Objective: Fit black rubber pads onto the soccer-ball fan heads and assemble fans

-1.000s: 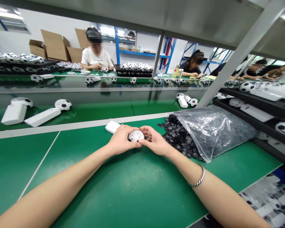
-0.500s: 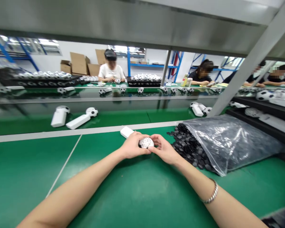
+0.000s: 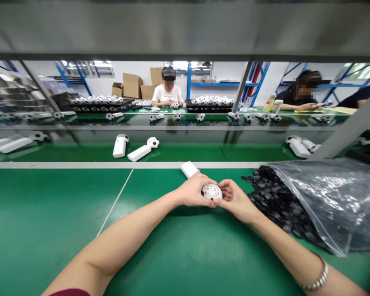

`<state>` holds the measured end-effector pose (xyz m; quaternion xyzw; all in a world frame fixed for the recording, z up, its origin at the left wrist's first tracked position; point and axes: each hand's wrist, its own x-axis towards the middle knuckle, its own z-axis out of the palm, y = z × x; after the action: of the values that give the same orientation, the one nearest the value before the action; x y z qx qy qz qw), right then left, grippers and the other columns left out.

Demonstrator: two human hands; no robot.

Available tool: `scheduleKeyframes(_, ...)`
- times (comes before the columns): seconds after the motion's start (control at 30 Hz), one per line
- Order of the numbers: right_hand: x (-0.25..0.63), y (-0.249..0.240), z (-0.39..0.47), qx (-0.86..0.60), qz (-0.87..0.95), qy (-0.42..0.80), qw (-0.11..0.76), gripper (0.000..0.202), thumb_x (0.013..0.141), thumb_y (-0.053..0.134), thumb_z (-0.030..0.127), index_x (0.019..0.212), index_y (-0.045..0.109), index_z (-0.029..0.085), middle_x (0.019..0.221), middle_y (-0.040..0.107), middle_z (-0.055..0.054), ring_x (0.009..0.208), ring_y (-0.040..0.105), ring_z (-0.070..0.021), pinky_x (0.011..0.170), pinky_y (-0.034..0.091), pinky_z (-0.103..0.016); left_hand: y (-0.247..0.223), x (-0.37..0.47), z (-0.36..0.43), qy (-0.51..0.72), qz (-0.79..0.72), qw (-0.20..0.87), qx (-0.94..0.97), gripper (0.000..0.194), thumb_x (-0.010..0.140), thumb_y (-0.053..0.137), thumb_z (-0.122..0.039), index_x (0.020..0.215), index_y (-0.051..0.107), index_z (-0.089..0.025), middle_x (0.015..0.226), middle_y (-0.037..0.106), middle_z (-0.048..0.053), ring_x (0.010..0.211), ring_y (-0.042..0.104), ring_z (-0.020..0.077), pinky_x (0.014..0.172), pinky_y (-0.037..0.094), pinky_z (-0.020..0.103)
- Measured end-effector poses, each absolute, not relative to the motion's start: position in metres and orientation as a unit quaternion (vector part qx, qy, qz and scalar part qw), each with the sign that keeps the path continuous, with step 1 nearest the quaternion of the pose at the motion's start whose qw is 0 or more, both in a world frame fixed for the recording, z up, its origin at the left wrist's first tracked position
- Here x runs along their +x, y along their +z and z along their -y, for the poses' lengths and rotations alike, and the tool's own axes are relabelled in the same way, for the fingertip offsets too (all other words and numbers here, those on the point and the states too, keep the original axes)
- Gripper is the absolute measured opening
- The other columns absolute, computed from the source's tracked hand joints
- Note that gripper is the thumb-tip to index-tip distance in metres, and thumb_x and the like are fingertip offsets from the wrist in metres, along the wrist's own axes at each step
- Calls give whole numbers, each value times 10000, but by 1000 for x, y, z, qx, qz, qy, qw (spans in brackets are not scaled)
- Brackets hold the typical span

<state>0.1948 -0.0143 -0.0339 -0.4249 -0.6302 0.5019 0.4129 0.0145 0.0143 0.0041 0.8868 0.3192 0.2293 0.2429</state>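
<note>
Between my hands is a white handheld fan (image 3: 212, 192) with a round, soccer-ball head, its openwork grille facing me. My left hand (image 3: 197, 190) wraps round the fan, and the flat white handle (image 3: 189, 169) sticks out beyond it. On the right of the head, my right hand (image 3: 236, 200) grips the rim with thumb and curled fingers. Some of those fingers are hidden behind the head. Close to my right hand, small black plastic pieces (image 3: 274, 201) spill from a clear plastic bag (image 3: 336, 197) onto the green table (image 3: 179, 255).
Beyond the pale table edge (image 3: 64, 165), similar fans (image 3: 140, 153) lie on a green conveyor belt (image 3: 191, 153). A slanted metal post (image 3: 347, 127) stands at the right. A shelf (image 3: 172, 31) hangs overhead. Across the line sit co-workers (image 3: 168, 92) beside trays of ball-shaped parts (image 3: 211, 106).
My view has swung left, so the scene sits further right. Both hands still hold the fan, its grille showing more squarely. Part of the bag has left the frame.
</note>
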Motion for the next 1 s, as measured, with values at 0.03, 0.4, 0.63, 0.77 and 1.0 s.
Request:
scheduleKeyframes(0.03, 193, -34, 15, -426, 627, 498, 421, 419, 630, 697, 287, 890, 380, 200, 923, 575, -60, 871, 604, -189, 763, 499, -356, 3, 14, -14, 229, -317, 243, 888, 560, 573, 746, -416, 1063, 606, -183, 964, 624, 59, 931, 534, 241, 885, 361, 355)
scheduleKeyframes(0.4, 253, -4, -7, -619, 726, 114, 278, 51, 755, 549, 208, 749, 587, 175, 752, 625, -19, 657, 572, -120, 655, 453, -258, -9, 16, -16, 211, -373, 152, 891, 660, 606, 675, -548, 1158, 527, -217, 1094, 563, 87, 1091, 409, 310, 956, 297, 473)
scheduleKeyframes(0.63, 248, -2, 6, -583, 786, 158, 131, 94, 609, 725, 242, 659, 649, 222, 655, 658, 26, 596, 589, -126, 516, 412, -208, -6, 15, -14, 213, -354, 274, 868, 632, 677, 630, -326, 1261, 399, -259, 1314, 405, 52, 1250, 307, 250, 1040, 270, 414)
scheduleKeyframes(0.77, 232, 2, 15, -573, 808, 110, 83, 46, 672, 682, 205, 710, 665, 226, 734, 674, -7, 672, 612, -159, 573, 429, -237, -11, 19, -11, 234, -373, 289, 850, 566, 672, 611, -289, 1209, 438, -248, 1294, 417, 52, 1222, 358, 239, 1042, 277, 397)
scheduleKeyframes(1.0, 213, 1, 30, -575, 817, -7, 30, 186, 715, 500, 17, 744, 650, 122, 767, 637, -149, 733, 611, -259, 606, 437, -323, -9, 19, -10, 236, -349, 329, 845, 544, 648, 582, -208, 1174, 447, -233, 1274, 428, 50, 1164, 424, 224, 1009, 324, 359)
